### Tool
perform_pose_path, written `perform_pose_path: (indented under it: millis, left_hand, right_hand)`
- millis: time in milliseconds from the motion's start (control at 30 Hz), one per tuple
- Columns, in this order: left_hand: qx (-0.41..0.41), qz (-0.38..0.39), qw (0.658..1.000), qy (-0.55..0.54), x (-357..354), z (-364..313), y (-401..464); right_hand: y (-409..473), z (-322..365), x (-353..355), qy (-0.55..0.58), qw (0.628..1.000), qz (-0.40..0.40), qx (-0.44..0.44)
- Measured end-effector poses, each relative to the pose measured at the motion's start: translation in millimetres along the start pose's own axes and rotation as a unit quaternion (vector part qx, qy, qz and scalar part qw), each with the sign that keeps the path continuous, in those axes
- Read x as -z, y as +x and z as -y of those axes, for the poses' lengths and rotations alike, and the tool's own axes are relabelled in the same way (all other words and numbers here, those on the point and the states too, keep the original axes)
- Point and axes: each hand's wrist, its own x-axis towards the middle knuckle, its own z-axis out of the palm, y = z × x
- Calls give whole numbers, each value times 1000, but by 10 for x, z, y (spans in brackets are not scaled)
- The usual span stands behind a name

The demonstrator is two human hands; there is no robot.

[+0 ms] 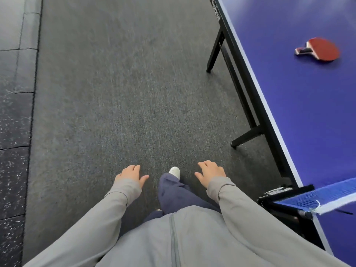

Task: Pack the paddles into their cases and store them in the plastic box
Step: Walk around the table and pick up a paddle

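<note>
Left hand (129, 175) and right hand (211, 172) hang empty over grey carpet (115, 105), fingers loosely spread. A red paddle (320, 49) lies on the blue worktop (300, 116), well beyond and right of the right fingers.

Red-faced paddle (318, 49) — flat on the blue table, handle pointing left.

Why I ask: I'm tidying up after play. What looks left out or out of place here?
One red paddle lies loose on the blue table, uncased. No case or plastic box shows in this view. Both hands, left and right, are open and hold nothing. Nothing looks spilled or damaged.
</note>
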Motion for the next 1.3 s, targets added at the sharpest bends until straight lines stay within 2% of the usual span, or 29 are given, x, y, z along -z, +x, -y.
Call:
perform_pose_path:
  millis: [267, 600, 833, 967, 1300]
  left_hand:
    - [-33, -14, 999, 21, 1010, -564, 1003]
    - [-178, -19, 979, 101, 2139, -1655, 2184]
    - [-309, -10, 939, 152, 2968, -2660, 2969]
    - [-387, -10, 908, 159, 3317, -3230, 3228]
    - [-499, -11, 838, 220, 3442, -4781, 3253]
  right_hand:
    - [740, -389, 745, 99, 990, 17, -96]
    - [1244, -800, 1407, 215, 954, -9, -208]
    - [1590, -983, 1906, 300, 899, -24, -318]
    - [1738, -1075, 2190, 340, 867, -68, -358]
    - [1656, -1843, 2480, 426, 766, -164, -452]
